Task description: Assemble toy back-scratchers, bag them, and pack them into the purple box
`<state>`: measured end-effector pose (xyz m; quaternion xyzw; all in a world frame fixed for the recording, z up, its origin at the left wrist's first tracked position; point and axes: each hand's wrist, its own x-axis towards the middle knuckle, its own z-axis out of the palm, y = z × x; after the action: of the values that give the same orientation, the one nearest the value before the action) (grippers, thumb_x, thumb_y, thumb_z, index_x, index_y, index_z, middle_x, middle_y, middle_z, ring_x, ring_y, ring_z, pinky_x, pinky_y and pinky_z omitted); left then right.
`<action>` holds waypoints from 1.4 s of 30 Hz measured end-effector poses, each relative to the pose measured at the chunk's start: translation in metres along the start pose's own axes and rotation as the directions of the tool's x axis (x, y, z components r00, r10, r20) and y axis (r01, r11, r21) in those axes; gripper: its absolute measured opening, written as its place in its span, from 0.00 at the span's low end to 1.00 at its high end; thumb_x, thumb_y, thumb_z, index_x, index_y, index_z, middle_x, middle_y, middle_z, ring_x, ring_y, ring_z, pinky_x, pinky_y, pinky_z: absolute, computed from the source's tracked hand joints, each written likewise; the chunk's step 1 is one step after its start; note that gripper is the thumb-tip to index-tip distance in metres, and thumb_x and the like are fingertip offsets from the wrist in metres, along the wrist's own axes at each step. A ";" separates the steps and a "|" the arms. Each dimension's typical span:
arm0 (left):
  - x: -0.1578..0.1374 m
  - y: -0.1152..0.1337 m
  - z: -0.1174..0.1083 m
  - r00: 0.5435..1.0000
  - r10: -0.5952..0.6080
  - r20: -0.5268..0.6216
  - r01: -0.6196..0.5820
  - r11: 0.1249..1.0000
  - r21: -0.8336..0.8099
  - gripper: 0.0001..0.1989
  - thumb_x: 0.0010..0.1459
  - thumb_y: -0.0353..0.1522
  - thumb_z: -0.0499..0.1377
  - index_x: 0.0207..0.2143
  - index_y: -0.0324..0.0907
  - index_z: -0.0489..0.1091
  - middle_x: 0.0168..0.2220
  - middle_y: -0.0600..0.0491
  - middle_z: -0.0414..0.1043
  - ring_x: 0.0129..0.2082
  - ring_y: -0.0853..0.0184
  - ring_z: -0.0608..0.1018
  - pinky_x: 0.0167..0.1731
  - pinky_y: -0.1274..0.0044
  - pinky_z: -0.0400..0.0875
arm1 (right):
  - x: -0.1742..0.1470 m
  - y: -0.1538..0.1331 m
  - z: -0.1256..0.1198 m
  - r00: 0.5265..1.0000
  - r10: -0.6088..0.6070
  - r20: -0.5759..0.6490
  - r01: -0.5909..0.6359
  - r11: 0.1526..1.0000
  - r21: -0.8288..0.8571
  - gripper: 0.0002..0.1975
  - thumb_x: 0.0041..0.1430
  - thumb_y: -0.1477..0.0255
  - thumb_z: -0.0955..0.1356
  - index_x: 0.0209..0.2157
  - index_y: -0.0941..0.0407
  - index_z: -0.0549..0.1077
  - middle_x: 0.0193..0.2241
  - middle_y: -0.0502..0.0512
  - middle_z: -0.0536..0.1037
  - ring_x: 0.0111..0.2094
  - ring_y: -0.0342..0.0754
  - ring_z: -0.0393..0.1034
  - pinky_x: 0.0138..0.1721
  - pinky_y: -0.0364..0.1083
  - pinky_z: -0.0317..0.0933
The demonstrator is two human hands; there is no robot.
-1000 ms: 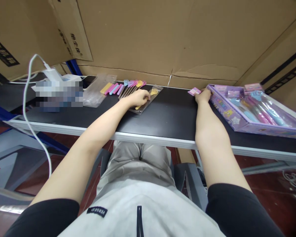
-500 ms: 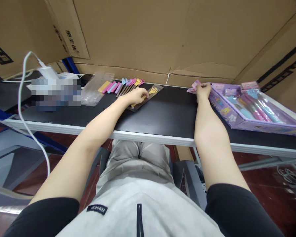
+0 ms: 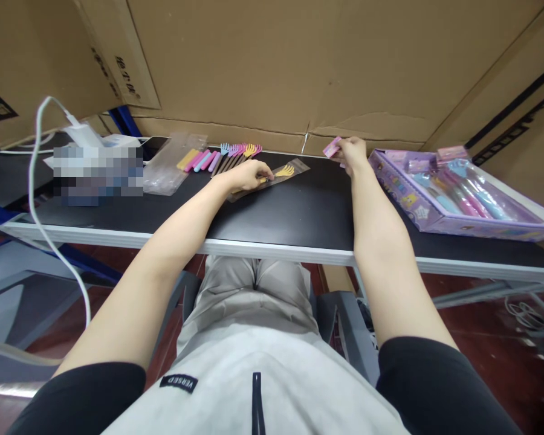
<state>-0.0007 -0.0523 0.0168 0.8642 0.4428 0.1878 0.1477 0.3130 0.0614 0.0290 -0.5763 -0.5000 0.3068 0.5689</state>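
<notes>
My left hand (image 3: 250,176) is curled over a clear plastic sleeve that lies on the black table. Inside the sleeve is a back scratcher with a yellow claw-shaped head (image 3: 285,171), which sticks out past my fingers. My right hand (image 3: 355,152) is raised slightly above the table, left of the purple box, pinching a small pink printed card (image 3: 332,147). Behind my left hand, a row of loose back scratchers (image 3: 236,158) lies side by side, with yellow, pink, blue and purple handles and claw heads.
At the right stands an open purple display box (image 3: 439,220) holding several bagged scratchers. Left of the row lie clear plastic sleeves (image 3: 165,175). A white cable (image 3: 36,175) hangs over the table's left front edge. Cardboard (image 3: 236,66) walls off the back.
My right hand has moved left, away from the purple box, with the pink card. The sleeve under my left hand has turned a little, its yellow head now pointing further right.
</notes>
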 end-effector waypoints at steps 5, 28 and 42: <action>-0.001 0.003 0.000 1.000 -0.007 -0.001 0.006 0.999 -0.035 0.28 0.47 0.20 0.54 0.50 0.37 0.81 0.51 0.48 0.82 0.52 0.61 0.82 0.56 0.75 0.74 | -0.020 -0.014 0.021 0.973 -0.056 0.226 0.093 0.983 -0.156 0.06 0.55 0.80 0.71 0.31 0.57 0.71 0.23 0.54 0.73 0.31 0.52 0.75 0.40 0.57 0.75; 0.000 -0.001 -0.002 1.000 0.020 0.015 -0.020 1.000 -0.008 0.30 0.45 0.23 0.55 0.51 0.38 0.81 0.50 0.48 0.82 0.51 0.59 0.81 0.56 0.73 0.74 | -0.057 -0.009 0.050 0.932 -0.113 0.344 0.350 0.529 -0.773 0.12 0.63 0.79 0.68 0.48 0.64 0.78 0.53 0.69 0.79 0.59 0.62 0.73 0.61 0.55 0.65; -0.002 0.000 -0.003 0.999 0.048 0.014 -0.048 0.998 0.032 0.30 0.45 0.22 0.54 0.51 0.39 0.81 0.49 0.49 0.82 0.50 0.62 0.81 0.54 0.76 0.74 | -0.060 -0.008 0.048 0.953 -0.100 0.287 0.293 0.547 -0.784 0.17 0.69 0.75 0.65 0.56 0.65 0.72 0.55 0.73 0.77 0.60 0.63 0.72 0.61 0.58 0.65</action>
<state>-0.0027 -0.0536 0.0191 0.8781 0.4239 0.1783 0.1321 0.2483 0.0214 0.0158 -0.6781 -0.7028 0.0329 0.2123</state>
